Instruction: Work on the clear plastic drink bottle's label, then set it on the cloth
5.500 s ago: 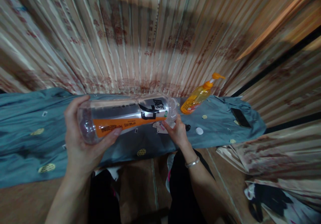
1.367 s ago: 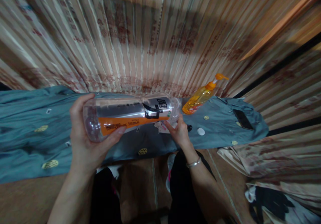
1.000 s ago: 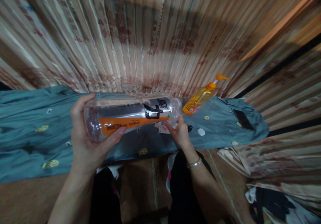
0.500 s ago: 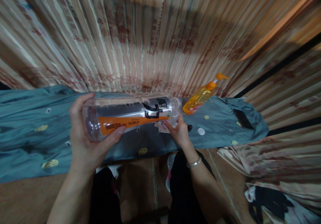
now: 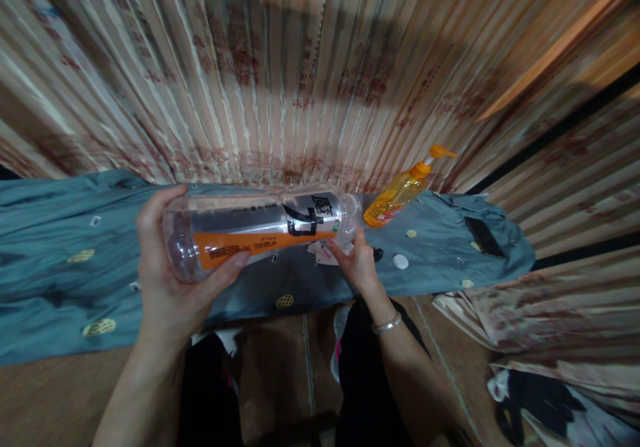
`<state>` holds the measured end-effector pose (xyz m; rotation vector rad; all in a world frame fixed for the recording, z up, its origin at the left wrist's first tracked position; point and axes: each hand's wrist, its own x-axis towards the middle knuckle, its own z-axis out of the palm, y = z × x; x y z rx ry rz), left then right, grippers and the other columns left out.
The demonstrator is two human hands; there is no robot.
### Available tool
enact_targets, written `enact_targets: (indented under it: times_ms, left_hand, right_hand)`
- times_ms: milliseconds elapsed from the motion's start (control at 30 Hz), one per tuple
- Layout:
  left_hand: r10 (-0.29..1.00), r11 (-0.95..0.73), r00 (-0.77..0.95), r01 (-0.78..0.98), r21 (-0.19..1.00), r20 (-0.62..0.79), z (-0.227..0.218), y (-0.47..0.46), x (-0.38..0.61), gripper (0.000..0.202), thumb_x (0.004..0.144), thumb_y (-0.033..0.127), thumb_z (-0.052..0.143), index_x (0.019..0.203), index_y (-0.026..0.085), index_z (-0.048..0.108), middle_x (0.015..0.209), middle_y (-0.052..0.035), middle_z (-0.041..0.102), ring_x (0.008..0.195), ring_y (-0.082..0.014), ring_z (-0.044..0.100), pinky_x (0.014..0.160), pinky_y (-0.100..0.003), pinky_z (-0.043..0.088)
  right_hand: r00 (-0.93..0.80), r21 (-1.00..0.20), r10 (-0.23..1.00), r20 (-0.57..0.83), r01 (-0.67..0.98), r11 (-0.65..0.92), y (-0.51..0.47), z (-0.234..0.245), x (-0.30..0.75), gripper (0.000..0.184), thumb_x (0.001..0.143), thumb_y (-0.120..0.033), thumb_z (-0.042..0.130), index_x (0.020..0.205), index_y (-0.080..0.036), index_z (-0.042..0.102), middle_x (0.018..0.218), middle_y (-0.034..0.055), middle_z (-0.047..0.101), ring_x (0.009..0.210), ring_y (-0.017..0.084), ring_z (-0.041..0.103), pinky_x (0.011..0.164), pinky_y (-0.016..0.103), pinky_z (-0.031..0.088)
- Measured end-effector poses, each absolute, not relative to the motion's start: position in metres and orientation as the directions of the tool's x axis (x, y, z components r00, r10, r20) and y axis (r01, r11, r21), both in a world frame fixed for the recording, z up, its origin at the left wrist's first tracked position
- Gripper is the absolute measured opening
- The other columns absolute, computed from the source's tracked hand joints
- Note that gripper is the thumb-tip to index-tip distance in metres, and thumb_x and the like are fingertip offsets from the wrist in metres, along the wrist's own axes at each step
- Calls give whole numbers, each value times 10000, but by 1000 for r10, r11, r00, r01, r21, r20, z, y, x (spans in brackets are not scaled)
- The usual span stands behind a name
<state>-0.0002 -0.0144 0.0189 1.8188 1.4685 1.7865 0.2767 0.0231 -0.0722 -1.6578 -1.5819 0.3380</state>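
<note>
I hold a clear plastic bottle [image 5: 260, 231] with an orange, silver and black label level above a table under a blue-grey cloth [image 5: 60, 267]. My left hand [image 5: 170, 280] is wrapped round its base end. My right hand [image 5: 357, 263] is at the neck end, fingers closed near the bottle's mouth; what they pinch is hidden. A bracelet shows on my right wrist. A small white paper scrap [image 5: 323, 253] lies on the cloth just under the neck.
An orange pump bottle [image 5: 400, 195] stands on the cloth to the right. A white cap [image 5: 399, 260] and a small black thing lie near my right hand. A dark phone [image 5: 483, 236] rests at the cloth's right end. A pleated curtain hangs behind.
Almost nothing differs. The bottle stays level in both hands, with only a slight shift of the view.
</note>
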Motion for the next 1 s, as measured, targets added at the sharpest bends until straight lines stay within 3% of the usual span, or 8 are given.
enact_targets:
  times_ms: [200, 1000]
  left_hand:
    - [730, -484, -227, 493, 723, 644, 17, -14, -2, 993, 464, 421, 889, 1359, 339, 466, 1248, -45, 540, 1163, -287, 538, 1045, -524, 414]
    - [731, -478, -232, 498, 724, 642, 19, -15, 0, 976, 479, 401, 880, 1361, 350, 465, 1284, -44, 533, 1178, -289, 533, 1041, -515, 413]
  right_hand:
    - [179, -701, 927, 329, 704, 113, 23, -73, 277, 537, 795, -451, 678, 1223, -170, 514, 985, 116, 764, 864, 275, 740, 717, 354, 571]
    - [181, -723, 924, 337, 679, 131, 23, -74, 277, 558, 795, -508, 664, 1198, -142, 540, 996, 156, 760, 877, 306, 739, 724, 385, 574]
